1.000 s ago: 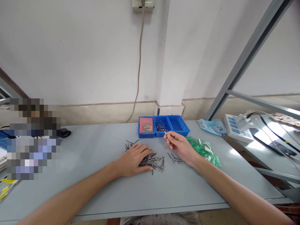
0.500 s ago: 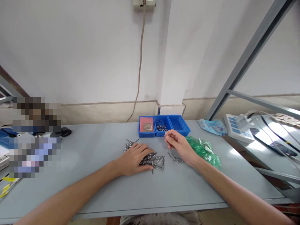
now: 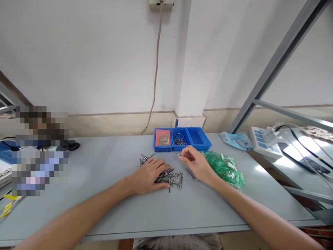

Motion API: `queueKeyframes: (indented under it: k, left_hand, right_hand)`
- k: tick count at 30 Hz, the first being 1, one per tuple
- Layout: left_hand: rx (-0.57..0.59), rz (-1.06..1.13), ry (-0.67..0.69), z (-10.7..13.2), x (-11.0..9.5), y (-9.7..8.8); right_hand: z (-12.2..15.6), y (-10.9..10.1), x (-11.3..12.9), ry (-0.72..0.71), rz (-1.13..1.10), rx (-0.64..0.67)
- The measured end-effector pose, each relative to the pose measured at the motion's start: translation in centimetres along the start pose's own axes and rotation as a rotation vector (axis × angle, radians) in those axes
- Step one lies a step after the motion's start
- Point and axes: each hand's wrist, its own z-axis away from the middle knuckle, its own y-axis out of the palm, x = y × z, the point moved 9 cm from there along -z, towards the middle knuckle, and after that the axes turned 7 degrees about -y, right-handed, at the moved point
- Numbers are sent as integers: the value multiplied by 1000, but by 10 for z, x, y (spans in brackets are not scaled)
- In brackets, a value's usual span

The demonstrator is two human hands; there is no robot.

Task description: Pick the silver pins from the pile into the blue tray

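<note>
My left hand (image 3: 151, 177) lies palm down, fingers stretched out, over a pile of small metal pins (image 3: 162, 176) on the grey table (image 3: 114, 211). More pins show beyond its fingers and beside its thumb. My right hand (image 3: 196, 163) is closed in a pinch on a single thin metal pin (image 3: 179, 155), whose end pokes out to the left of the fingertips. This hand is just in front of the blue bins. A few loose pins (image 3: 190, 173) lie below it on the table, partly hidden by the hand.
Three joined blue bins (image 3: 199, 138) stand by the wall; the middle one holds metal pins, the left one a pink sheet and a small bag. Green plastic bags (image 3: 226, 168) lie right of my right hand. Farther right are a blue packet (image 3: 236, 140) and a power strip (image 3: 265, 144).
My right hand has moved slightly left and down, and the pin in its fingers now points left. My left hand has stayed on the pile.
</note>
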Motion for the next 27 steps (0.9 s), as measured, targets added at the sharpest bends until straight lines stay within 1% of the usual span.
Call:
queueKeyframes:
  k: [2,4,7,11,16,19,22,24,27]
  left_hand:
    - [5,-2,-4,0,0,1]
    - [8,-3,-4,0,0,1]
    - [8,-5,-3,-1,0,1]
    - [5,1,-4,-1,1,0]
    - [6,-1,-8,0,2,1]
    - [7,-3,-9,0,1,2]
    - [12,-8,-12,-1,1,1]
    - [12,-9,-11,-1,0,0]
    - [8,-5,-4,0,0,0]
  right_hand:
    - [-1,0,-6,57,-81,-5]
    - [-2,0,-14,143,-179,-14]
    - [-2,-3,-23,250,-318,-57]
    - [0,-4,-28,307,-483,-107]
    - [1,0,-32,344,-590,-102]
    - [1,0,-33,359,-602,-104]
    - [0,-3,-34,334,-551,-117]
    - [-1,-6,-35,304,-458,-132]
    - [-3,-13,-30,224,-258,-146]
